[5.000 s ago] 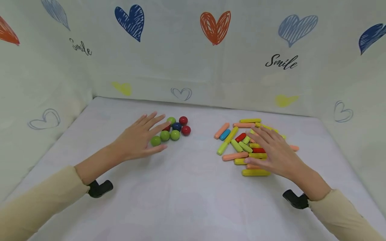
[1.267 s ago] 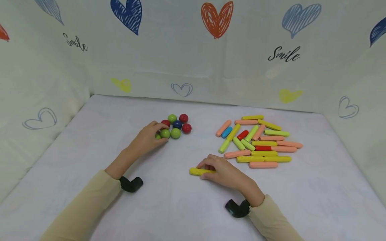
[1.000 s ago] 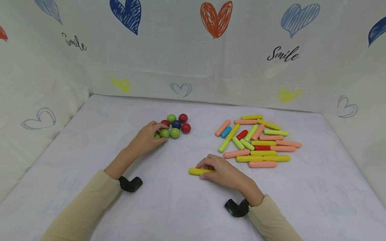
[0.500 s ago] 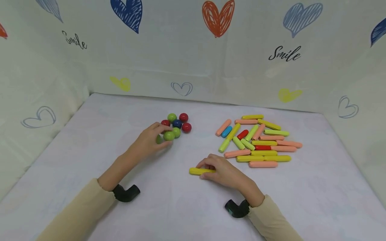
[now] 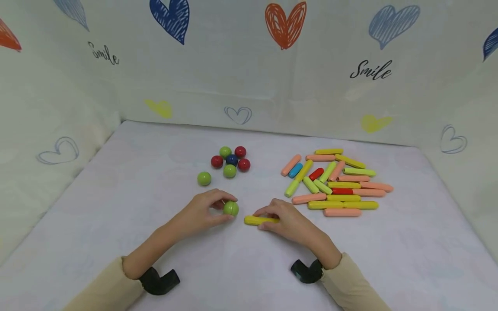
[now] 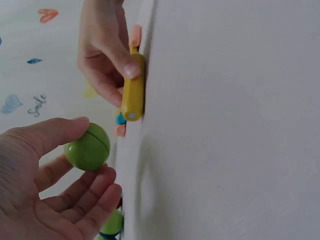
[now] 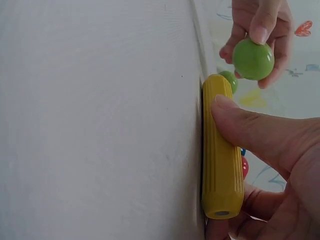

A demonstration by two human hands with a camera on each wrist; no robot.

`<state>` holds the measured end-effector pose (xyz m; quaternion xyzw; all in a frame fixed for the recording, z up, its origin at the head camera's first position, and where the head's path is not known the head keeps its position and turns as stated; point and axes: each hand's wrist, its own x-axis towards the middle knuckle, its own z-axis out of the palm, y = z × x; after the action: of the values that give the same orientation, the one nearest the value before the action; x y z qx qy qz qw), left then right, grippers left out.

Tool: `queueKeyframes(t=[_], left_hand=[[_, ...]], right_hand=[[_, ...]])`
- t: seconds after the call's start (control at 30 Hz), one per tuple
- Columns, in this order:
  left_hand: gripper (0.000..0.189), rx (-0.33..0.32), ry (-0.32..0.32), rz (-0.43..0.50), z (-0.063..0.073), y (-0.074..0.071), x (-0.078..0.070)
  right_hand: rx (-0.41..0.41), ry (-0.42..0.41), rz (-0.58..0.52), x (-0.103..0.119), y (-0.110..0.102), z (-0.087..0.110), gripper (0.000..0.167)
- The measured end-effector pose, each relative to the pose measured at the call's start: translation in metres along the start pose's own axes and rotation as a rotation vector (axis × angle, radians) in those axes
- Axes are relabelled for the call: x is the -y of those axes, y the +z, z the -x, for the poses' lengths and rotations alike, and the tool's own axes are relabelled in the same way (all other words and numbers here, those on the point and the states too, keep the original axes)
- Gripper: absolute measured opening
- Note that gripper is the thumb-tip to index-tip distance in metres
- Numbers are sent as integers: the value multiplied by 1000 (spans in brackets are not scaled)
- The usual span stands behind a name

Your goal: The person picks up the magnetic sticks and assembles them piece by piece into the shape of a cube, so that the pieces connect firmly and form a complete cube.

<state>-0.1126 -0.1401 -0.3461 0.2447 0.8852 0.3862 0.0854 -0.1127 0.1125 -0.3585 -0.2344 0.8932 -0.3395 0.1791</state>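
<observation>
In the head view my left hand (image 5: pixel 206 209) pinches a glossy green ball (image 5: pixel 231 208) between thumb and fingers. A seam runs around the ball, and the left wrist view has it held a little off the table. My right hand (image 5: pixel 292 220) grips a yellow stick (image 5: pixel 256 220) that lies flat along the white tabletop, one end pointing left at the ball. Seen from the right wrist, the stick (image 7: pixel 221 155) is ridged lengthwise with a grey disc in its near end; the thumb lies along its side. A short gap parts ball and stick.
Behind my left hand sits a cluster of red, green and blue balls (image 5: pixel 231 160), with one green ball (image 5: pixel 204 178) apart at its left. Several yellow, peach, lime, red and blue sticks (image 5: pixel 342 198) lie spread at the right. A printed cloth wall (image 5: pixel 249 86) closes the back.
My left hand has taken a green ball from the cluster and brought it toward me, near the yellow stick. Earlier, my right hand drew that stick from the pile; lately it stays still.
</observation>
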Motion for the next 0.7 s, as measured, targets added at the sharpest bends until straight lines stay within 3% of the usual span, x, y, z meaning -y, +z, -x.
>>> queueKeyframes(t=[0.13,0.33,0.7], left_hand=[[34,58,-67,48,7,9,5],[35,65,-131,100,13,12,10],[37,76,-164,163,8,13,15]], right_hand=[[-15,-7,3,-1,4,0,31],[-22,4,12,0,9,0,31],[-50,-54,227,8,12,2,32]])
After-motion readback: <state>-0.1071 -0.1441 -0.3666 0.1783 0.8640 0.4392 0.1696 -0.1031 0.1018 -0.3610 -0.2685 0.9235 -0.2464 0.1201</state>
